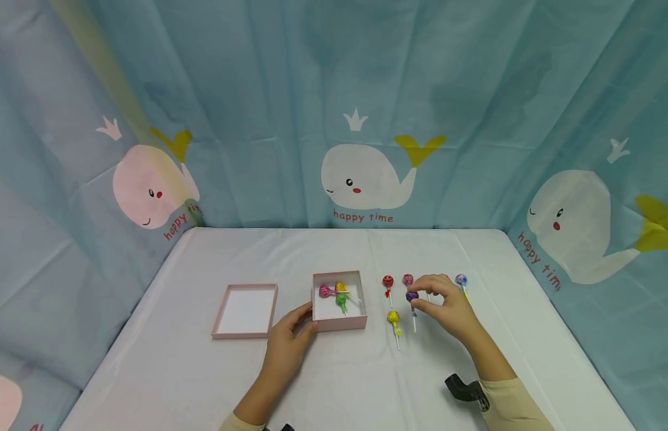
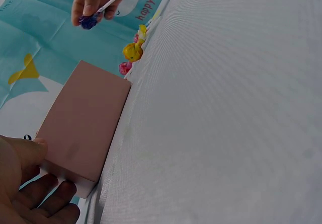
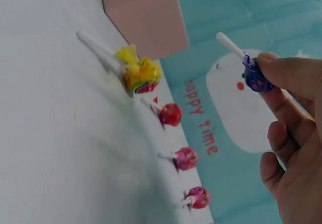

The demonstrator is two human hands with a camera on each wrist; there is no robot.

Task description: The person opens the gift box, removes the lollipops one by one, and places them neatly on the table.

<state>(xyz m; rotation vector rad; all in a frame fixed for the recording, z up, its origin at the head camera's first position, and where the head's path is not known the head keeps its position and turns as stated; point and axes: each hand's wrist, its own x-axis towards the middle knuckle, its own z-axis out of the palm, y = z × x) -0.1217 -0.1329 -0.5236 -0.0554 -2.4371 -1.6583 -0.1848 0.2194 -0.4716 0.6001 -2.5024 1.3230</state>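
My right hand (image 1: pixel 451 307) pinches a purple-wrapped lollipop (image 3: pixel 257 76) by its candy end, raised above the table, its white stick pointing away from the fingertips. With thumb and fingers around its near left corner, my left hand (image 1: pixel 287 340) holds a pink open box (image 2: pixel 85 123). Inside the box lie a pink lollipop (image 1: pixel 325 291), a yellow one partly covered, and a green one (image 1: pixel 342 301). Right of the box a red lollipop (image 3: pixel 171 114) and a yellow lollipop (image 3: pixel 142 75) lie on the table, with pink ones (image 3: pixel 186 158) beyond.
The pink-rimmed box lid (image 1: pixel 214 323) lies left of the box, its white inside facing up. A blue-and-pink lollipop (image 1: pixel 461 279) lies at the right, past my right hand. A blue curtain with whale prints (image 1: pixel 366 176) stands behind the white table (image 1: pixel 167 371).
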